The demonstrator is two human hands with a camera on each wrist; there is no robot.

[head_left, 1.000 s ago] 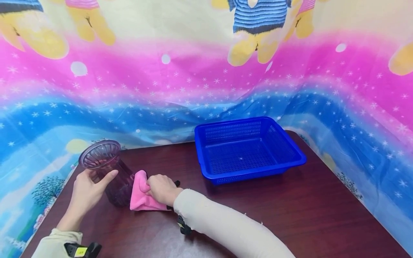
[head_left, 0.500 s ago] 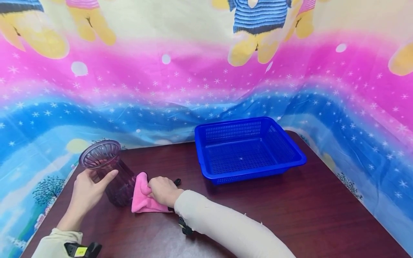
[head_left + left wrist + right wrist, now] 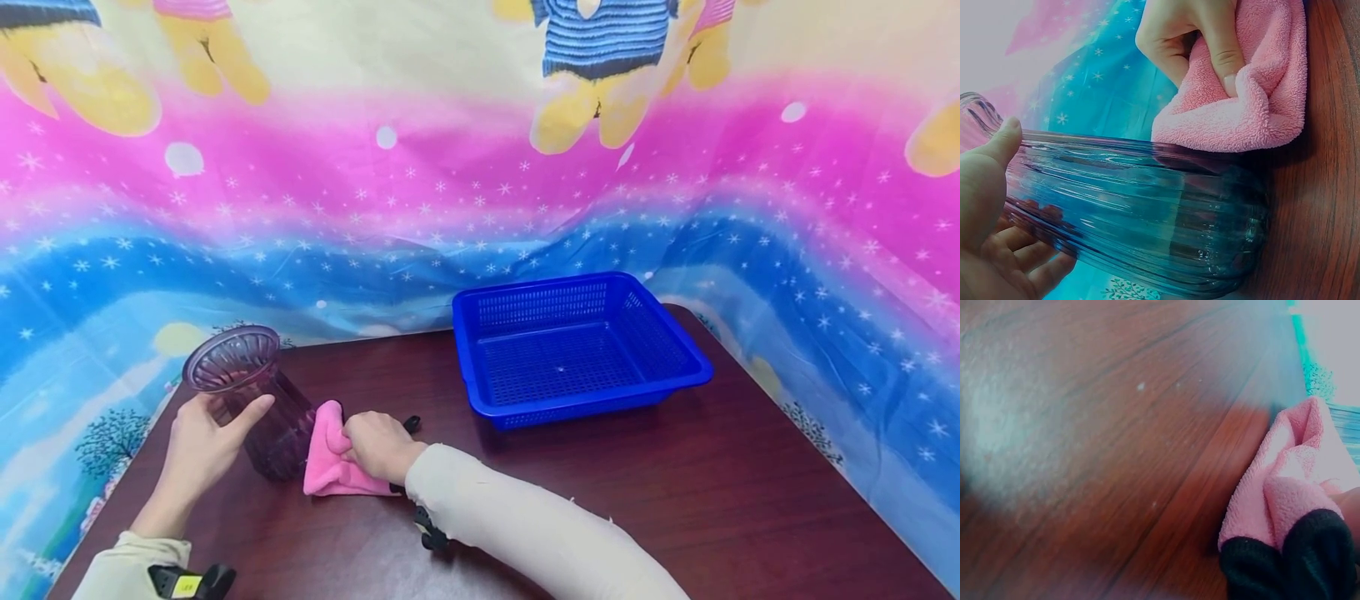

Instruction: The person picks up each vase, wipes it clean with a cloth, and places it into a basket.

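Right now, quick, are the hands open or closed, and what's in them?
Left hand: holding the purple vase around its side.
Right hand: closed, holding the pink cloth.

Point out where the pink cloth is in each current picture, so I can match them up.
Head: the pink cloth is left of centre, low down, between the vase and the right hand.
Left wrist: the pink cloth is at the upper right, pinched by the right hand.
Right wrist: the pink cloth is at the lower right, its dark edging showing.
Shared landmark: the reddish-brown table shows in all three.
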